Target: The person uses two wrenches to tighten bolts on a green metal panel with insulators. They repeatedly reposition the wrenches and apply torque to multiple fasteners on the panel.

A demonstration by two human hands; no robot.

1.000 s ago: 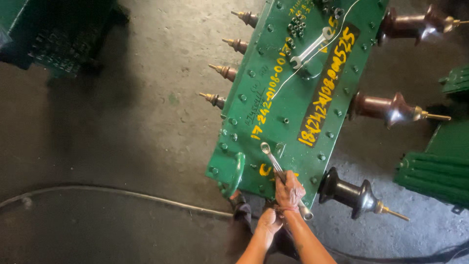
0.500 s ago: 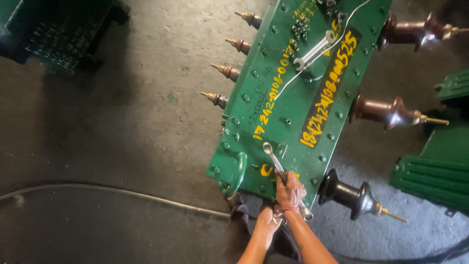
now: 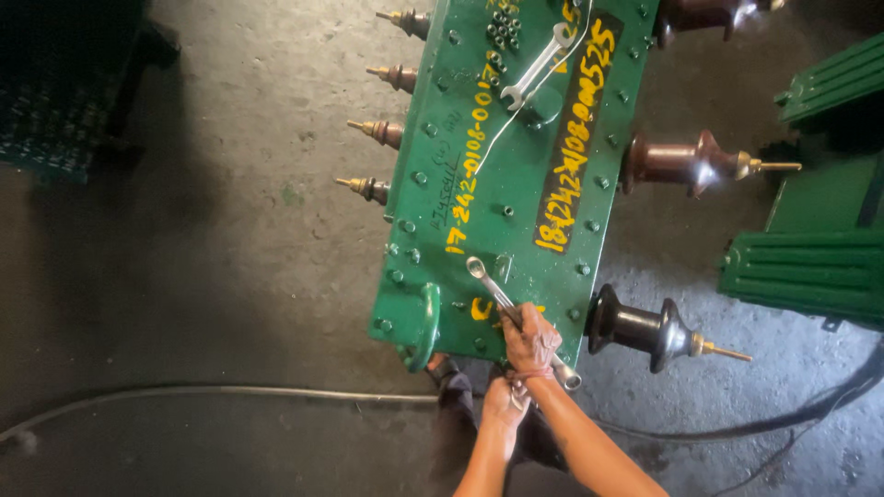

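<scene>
Concrete floor (image 3: pixel 230 276) | green tank lid (image 3: pixel 516 184) | right fingers (image 3: pixel 532 333) grip wrench (image 3: pixel 493 290) | left fingers' (image 3: pixel 505 405) grip unclear

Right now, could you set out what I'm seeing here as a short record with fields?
Setting: grey concrete floor, seen from above
Main thing: green metal tank lid with bolts and yellow painted writing
Fittings: brown insulators on one side, small brass-tipped studs on the other
Right hand: grips a silver spanner lying on the lid
Left hand: at the lid's near edge
Spare tool: second spanner resting on the lid
Floor: cable
</scene>
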